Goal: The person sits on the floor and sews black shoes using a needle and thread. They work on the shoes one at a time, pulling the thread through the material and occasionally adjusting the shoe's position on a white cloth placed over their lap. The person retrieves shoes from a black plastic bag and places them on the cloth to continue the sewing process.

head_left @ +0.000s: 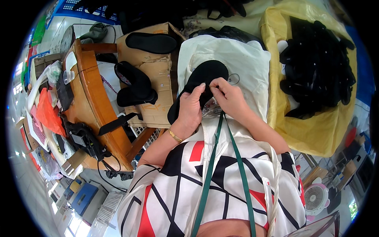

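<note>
A black cloth shoe (212, 71) lies over the white cloth on my lap, its rounded end pointing away from me. My left hand (190, 108) is closed around its near part, with the thumb pressed on top. Thumb and fingers of my right hand (231, 96) are pinched together at the shoe's opening; whatever is between them is too small to make out. A patterned lining shows just below the fingertips. Beside the right hand, a thin round loop (233, 79) rests on the white cloth (252, 59).
On the left, a cardboard box (158, 69) carries a black sole (151, 42) and black shoes (136, 83). A wooden table (92, 94) with scraps and a black strap (116, 124) stands beyond. To the right, a yellow-lined container (316, 136) holds many black pieces (319, 67).
</note>
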Motion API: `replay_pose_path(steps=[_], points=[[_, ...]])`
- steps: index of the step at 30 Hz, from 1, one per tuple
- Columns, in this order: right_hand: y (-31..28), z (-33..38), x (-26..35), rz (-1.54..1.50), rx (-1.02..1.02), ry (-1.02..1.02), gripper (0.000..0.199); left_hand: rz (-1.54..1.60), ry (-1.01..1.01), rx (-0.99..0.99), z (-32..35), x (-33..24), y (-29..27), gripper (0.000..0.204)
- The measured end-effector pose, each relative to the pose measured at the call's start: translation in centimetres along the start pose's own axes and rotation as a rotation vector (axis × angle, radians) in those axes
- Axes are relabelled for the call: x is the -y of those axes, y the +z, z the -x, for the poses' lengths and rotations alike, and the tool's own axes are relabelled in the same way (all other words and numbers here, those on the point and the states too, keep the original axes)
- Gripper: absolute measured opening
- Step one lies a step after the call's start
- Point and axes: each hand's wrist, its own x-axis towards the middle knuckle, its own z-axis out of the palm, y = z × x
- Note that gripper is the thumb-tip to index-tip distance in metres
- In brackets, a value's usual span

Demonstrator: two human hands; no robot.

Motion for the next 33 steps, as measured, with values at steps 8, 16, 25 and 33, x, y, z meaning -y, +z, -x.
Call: replay_pose_path(steps=[8, 16, 25, 33], points=[[-1.3, -1.9, 1.5, -0.032, 0.103, 0.115, 0.009, -0.113, -0.010, 0.145, 0.3, 0.8, -0.8, 0.016], [-2.0, -2.0, 1.3, 0.298, 0.081, -0.193, 0.009, -0.272, 0.112, 0.201, 0.6, 1.9, -0.6, 0.022], [-6.1, -1.9, 3.0, -0.672, 0.055, 0.236, 0.017, -1.043, 0.536, 0.369, -2.5, -0.8, 0.2, 0.016], [-15.2, 0.0, -3.8, -1.350, -0.764, 0.117, 0.011, -1.836, 0.669, 1.038, -4.5, -3.3, 5.4, 0.028]])
